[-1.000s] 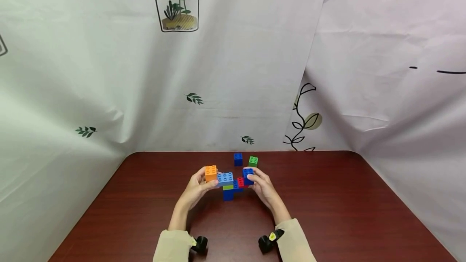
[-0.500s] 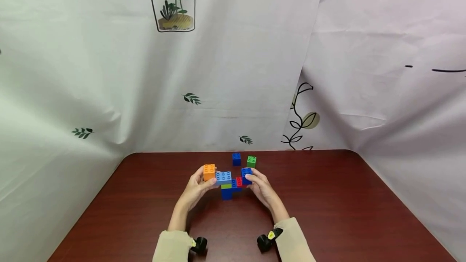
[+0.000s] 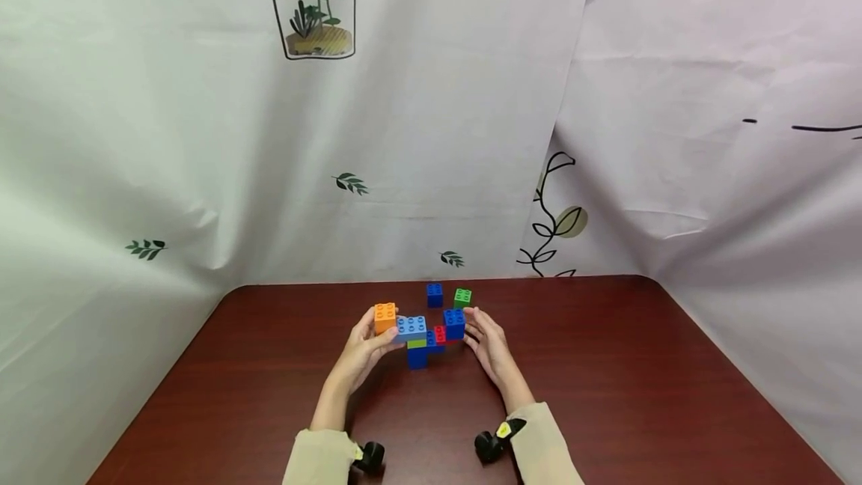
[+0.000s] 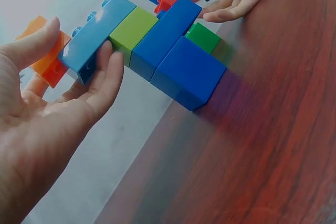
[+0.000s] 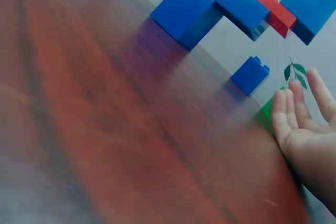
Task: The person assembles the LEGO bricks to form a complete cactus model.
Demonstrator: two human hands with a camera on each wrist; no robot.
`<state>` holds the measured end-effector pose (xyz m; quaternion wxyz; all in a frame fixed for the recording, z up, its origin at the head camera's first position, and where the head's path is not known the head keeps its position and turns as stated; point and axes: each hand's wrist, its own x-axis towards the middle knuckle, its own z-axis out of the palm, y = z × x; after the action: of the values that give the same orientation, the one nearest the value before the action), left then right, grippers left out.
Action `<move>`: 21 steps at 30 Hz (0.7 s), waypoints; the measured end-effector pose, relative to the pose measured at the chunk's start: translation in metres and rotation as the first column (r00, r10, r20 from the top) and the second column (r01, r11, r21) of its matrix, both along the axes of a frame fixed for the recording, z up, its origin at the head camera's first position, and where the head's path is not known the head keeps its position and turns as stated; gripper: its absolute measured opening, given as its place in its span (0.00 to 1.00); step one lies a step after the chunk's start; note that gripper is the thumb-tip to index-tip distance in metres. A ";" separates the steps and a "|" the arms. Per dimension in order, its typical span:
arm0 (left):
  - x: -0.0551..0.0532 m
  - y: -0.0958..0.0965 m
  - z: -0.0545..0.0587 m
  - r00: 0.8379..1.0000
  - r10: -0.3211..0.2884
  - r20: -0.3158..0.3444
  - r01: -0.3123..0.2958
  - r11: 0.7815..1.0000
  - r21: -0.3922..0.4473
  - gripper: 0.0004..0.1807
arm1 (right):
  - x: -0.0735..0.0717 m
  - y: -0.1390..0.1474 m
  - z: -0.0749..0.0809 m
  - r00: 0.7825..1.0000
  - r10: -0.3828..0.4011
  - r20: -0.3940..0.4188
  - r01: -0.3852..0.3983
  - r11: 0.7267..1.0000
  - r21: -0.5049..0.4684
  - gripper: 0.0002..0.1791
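Observation:
A structure of toy building bricks stands on the table. Its base is a blue brick (image 4: pixel 189 72), with a longer blue brick (image 5: pixel 231 1), a lime green brick (image 4: pixel 133 30) and a light blue brick (image 3: pixel 411 328) stepping up to the left. An orange brick (image 3: pixel 385 316) tops the left end. On the right a red brick (image 5: pixel 275 11) carries another blue brick (image 3: pixel 454 323). My left hand (image 3: pixel 362 346) grips the left end, thumb in front by the orange and light blue bricks, fingers behind and below. Beside the right end, my right hand (image 3: pixel 489 343) is apart from the structure, fingers extended and slightly bent.
Behind the structure, a loose blue brick (image 3: pixel 434 295) and a loose green brick (image 3: pixel 462 298) rest near the far edge of the brown table (image 3: pixel 606 365). A pale printed cloth (image 3: pixel 417 133) hangs behind the table.
My right hand has let go of the blue brick on the right end and drawn back to the right. The left hand keeps its grip. The head view has shifted slightly.

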<state>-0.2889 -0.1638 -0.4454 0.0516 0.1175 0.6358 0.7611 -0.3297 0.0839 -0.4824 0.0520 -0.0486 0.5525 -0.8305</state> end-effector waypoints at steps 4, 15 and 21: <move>0.001 0.001 0.004 1.000 -0.005 0.026 0.005 1.000 0.001 0.26 | -0.009 0.000 -0.004 0.990 -0.138 -0.010 0.137 0.989 -0.054 0.16; 0.001 0.000 0.002 0.998 -0.053 -0.021 0.053 0.999 -0.001 0.27 | -0.031 -0.006 -0.008 0.948 -0.315 -0.038 0.317 0.946 0.063 0.29; 0.000 -0.001 0.000 0.998 -0.066 -0.024 0.067 0.998 0.003 0.28 | -0.046 0.001 -0.003 0.978 -0.209 0.020 0.208 0.978 0.015 0.34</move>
<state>-0.2894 -0.1646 -0.4452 0.0691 0.1478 0.6305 0.7588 -0.3761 0.0850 -0.4852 -0.0290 0.0189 0.5592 -0.8283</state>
